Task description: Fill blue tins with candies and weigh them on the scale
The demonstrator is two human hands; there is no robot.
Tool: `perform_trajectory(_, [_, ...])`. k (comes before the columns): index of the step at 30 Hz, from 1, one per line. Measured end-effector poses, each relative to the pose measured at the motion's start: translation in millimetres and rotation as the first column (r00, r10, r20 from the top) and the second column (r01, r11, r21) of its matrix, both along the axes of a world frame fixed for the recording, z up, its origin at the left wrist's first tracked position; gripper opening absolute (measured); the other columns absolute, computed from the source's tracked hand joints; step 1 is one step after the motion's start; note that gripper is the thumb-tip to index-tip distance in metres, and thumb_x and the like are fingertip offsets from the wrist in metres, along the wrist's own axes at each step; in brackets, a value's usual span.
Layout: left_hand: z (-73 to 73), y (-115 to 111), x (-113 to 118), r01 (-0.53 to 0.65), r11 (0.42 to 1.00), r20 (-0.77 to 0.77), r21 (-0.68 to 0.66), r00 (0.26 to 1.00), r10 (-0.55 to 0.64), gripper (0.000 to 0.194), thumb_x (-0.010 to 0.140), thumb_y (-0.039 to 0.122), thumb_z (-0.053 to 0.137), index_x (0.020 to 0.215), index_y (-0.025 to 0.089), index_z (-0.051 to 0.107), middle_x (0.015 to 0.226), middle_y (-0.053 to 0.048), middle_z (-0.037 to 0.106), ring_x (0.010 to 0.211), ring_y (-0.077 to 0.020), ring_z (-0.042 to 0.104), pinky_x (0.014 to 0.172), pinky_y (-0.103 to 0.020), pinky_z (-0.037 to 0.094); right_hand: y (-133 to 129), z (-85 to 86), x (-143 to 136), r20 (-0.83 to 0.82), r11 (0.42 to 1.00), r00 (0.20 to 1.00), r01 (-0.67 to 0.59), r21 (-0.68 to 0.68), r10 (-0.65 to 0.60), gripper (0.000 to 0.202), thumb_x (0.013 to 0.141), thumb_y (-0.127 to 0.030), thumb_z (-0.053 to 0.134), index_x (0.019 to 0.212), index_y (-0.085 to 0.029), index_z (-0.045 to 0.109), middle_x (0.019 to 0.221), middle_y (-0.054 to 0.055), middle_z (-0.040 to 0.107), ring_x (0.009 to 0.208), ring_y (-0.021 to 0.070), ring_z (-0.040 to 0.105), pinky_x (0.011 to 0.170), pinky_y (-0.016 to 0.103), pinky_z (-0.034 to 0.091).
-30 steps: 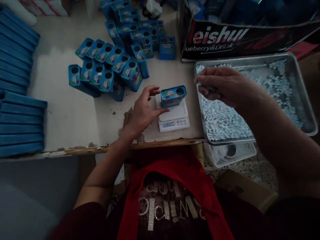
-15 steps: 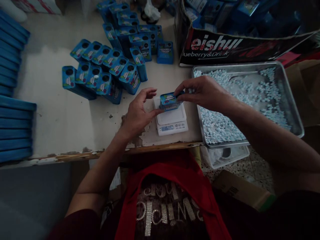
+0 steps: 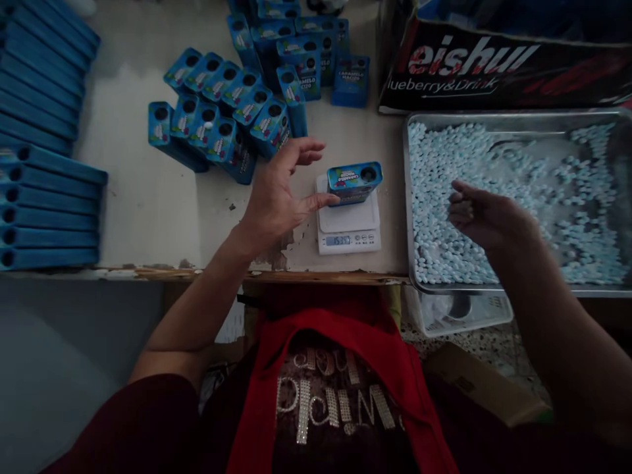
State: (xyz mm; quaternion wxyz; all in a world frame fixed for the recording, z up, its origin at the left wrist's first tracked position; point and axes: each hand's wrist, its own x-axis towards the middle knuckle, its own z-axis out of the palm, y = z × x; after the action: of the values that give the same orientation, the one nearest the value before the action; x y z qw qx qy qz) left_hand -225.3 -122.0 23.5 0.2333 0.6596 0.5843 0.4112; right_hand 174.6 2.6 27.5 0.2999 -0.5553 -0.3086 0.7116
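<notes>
A blue candy box [image 3: 353, 178] stands on a small white scale [image 3: 349, 240] whose display is lit. My left hand [image 3: 284, 191] is beside the box with its fingers spread, the thumb tip at the box's lower left corner. Over the metal tray [image 3: 411, 197] of pale blue candies [image 3: 444, 151] hovers my right hand [image 3: 494, 214]. Its fingers are curled together, and whatever may be between them is too small to make out.
Several blue boxes [image 3: 217, 138] stand behind my left hand. More blue boxes [image 3: 54, 204] are stacked at the far left. A black carton [image 3: 469, 72] is at the back right, behind the tray. The table's worn front edge [image 3: 316, 278] runs nearest me.
My right hand has left the box and moved right, over the candy tray. My left hand remains beside the box. The number on the scale has changed, and the camera view has shifted.
</notes>
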Motion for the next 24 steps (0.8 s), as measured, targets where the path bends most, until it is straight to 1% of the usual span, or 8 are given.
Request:
perform_trajectory(3, [7.2, 5.7, 16.6, 0.023, 1.000, -0.080, 0.010, 0.997, -0.022, 0.077, 0.089, 0.051, 0.103, 0.153, 0.035, 0.063, 0.156, -0.009, 0.070, 0.151, -0.0405, 0.066, 0.134, -0.063, 0.052, -5.1, -5.3, -4.5, 0.010, 0.989, 0.991, -0.135, 0.063, 0.135, 0.032, 0.084, -0.025, 0.100, 0.099, -0.025, 0.072, 0.076, -0.003, 0.049, 0.063, 0.0094, 0.029, 0.052, 0.027, 0.026])
perform_trajectory(8, [3.7, 17.4, 37.6, 0.032, 0.999, -0.274, 0.021, 0.962, -0.025, 0.084, 0.083, 0.036, 0.108, 0.154, 0.028, 0.064, 0.156, -0.012, 0.069, 0.155, -0.0439, 0.059, 0.140, -0.066, 0.043, -4.7, 4.6, -26.8, 0.049, 0.962, 0.995, -0.101, 0.253, 0.092, 0.026, 0.084, -0.024, 0.101, 0.096, -0.019, 0.077, 0.075, 0.000, 0.060, 0.063, 0.0079, 0.041, 0.056, 0.027, 0.028])
perform_trajectory(11, [-2.5, 27.4, 54.2, 0.051, 0.999, -0.368, 0.016, 0.929, -0.041, 0.081, 0.088, 0.029, 0.103, 0.157, 0.022, 0.062, 0.160, -0.017, 0.067, 0.154, -0.0446, 0.059, 0.138, -0.064, 0.044, 1.0, 13.1, -28.9, 0.302, 0.880, 0.949, -0.218, 0.423, 0.090, 0.007, 0.094, -0.022, 0.086, 0.099, -0.020, 0.081, 0.080, 0.006, 0.069, 0.069, 0.0141, 0.053, 0.065, 0.032, 0.037])
perform_trajectory(14, [-2.1, 34.4, 68.1, 0.089, 0.996, -0.421, -0.014, 0.903, -0.087, 0.059, 0.099, 0.020, 0.088, 0.153, 0.021, 0.066, 0.150, -0.016, 0.074, 0.143, -0.0403, 0.068, 0.127, -0.058, 0.055, 11.8, 16.6, -25.5, 0.806, 0.642, 0.578, -0.571, 0.511, -0.127, 0.016, 0.096, -0.016, 0.079, 0.106, -0.024, 0.087, 0.118, 0.019, 0.081, 0.096, 0.0281, 0.068, 0.085, 0.047, 0.047])
perform_trajectory(16, [5.5, 30.6, 64.2, 0.091, 0.995, -0.443, -0.029, 0.891, -0.095, 0.046, 0.102, 0.015, 0.082, 0.146, 0.022, 0.070, 0.142, -0.014, 0.079, 0.137, -0.0367, 0.073, 0.119, -0.053, 0.061, 18.4, 15.7, -30.2, 0.882, 0.497, 0.354, -0.731, 0.468, -0.310, 0.021, 0.091, -0.015, 0.084, 0.108, -0.025, 0.090, 0.153, 0.026, 0.073, 0.119, 0.0389, 0.070, 0.097, 0.056, 0.047])
perform_trajectory(18, [19.7, 15.8, 41.0, 0.040, 0.999, -0.452, 0.003, 0.891, -0.035, 0.040, 0.102, 0.014, 0.082, 0.140, 0.022, 0.072, 0.140, -0.013, 0.080, 0.135, -0.0346, 0.074, 0.116, -0.050, 0.063, 19.8, 14.5, -47.7, 0.882, 0.426, 0.401, -0.773, 0.470, -0.245, 0.022, 0.093, -0.021, 0.085, 0.114, -0.026, 0.090, 0.157, 0.025, 0.073, 0.118, 0.0403, 0.073, 0.098, 0.057, 0.049])
perform_trajectory(21, [48.8, -21.5, -37.5, -0.134, 0.984, -0.450, 0.122, 0.876, 0.175, 0.045, 0.096, 0.021, 0.091, 0.137, 0.024, 0.073, 0.138, -0.008, 0.080, 0.128, -0.0332, 0.076, 0.112, -0.050, 0.066, 10.1, 14.8, -102.8, 0.816, 0.317, 0.578, -0.771, 0.552, -0.014, 0.024, 0.103, -0.032, 0.077, 0.123, -0.025, 0.088, 0.116, 0.018, 0.086, 0.086, 0.0317, 0.074, 0.088, 0.049, 0.054])
perform_trajectory(24, [74.3, -48.2, -157.2, -0.307, 0.919, -0.436, 0.248, 0.811, 0.389, 0.058, 0.084, 0.037, 0.104, 0.133, 0.029, 0.074, 0.126, -0.001, 0.082, 0.109, -0.0281, 0.074, 0.104, -0.051, 0.068, -2.1, 15.6, -184.9, 0.789, 0.021, 0.613, -0.789, 0.614, -0.034, 0.028, 0.110, -0.033, 0.065, 0.128, -0.026, 0.085, 0.110, 0.014, 0.083, 0.101, 0.0349, 0.073, 0.095, 0.050, 0.056])
